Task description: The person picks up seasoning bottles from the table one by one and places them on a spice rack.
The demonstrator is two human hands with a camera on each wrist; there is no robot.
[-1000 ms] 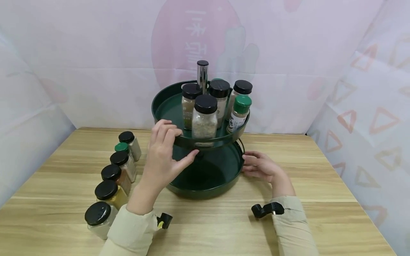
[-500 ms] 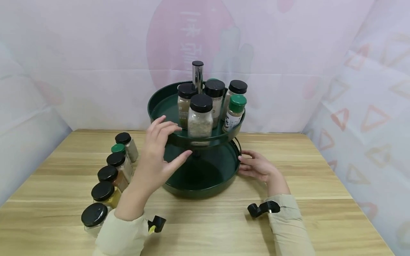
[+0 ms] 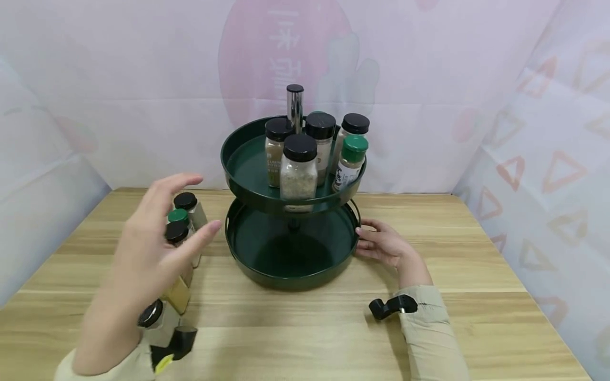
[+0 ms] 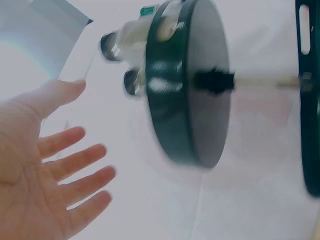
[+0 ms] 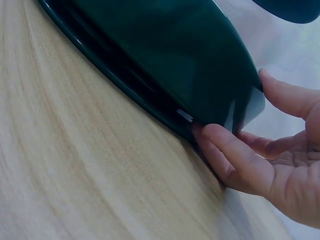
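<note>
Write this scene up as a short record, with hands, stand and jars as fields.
Left hand: raised, fingers apart, holding nothing
Right hand: holds the side of the lower tray
Stand: two round dark green trays, one above the other
Upper tray: bears four black-lidded jars and a green-lidded bottle in plain sight; something green partly hidden behind
Post: shiny, black cap, rises above the upper tray
Jars on the table, left: in a row, partly hidden by the left hand
</note>
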